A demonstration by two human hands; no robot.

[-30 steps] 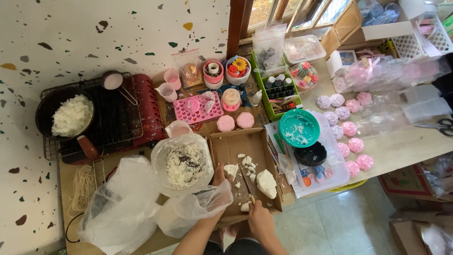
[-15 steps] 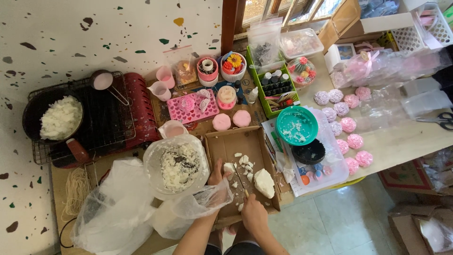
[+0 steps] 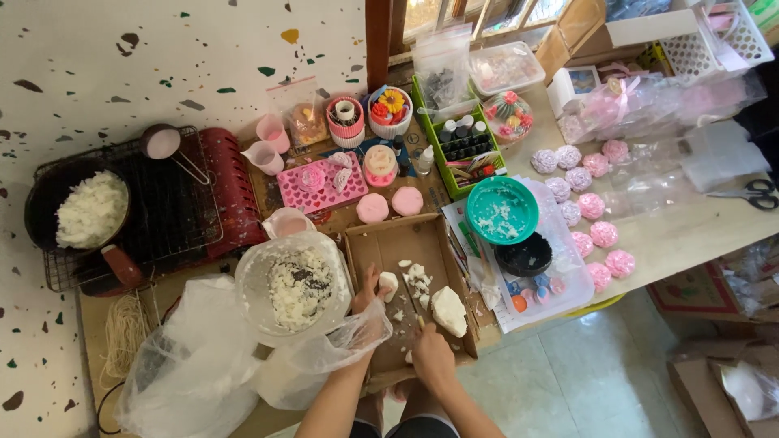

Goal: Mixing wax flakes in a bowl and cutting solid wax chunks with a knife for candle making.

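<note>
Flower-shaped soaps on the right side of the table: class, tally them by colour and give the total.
Lilac flower soaps: 4
Pink flower soaps: 7
Total: 11

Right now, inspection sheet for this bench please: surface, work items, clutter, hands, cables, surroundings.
Surface: low wooden table, crowded.
Work items: shallow cardboard tray holding a white block and cut white chunks.
Clutter: clear bowl of white shavings, plastic bags, teal bowl, pink heart mould, pink moulded pieces, pan of white flakes on a wire rack.
Hands: left hand pinches a white chunk; right hand grips a knife, blade barely visible.
Cables: nothing seen.
Surroundings: speckled terrazzo floor, scissors.
</note>
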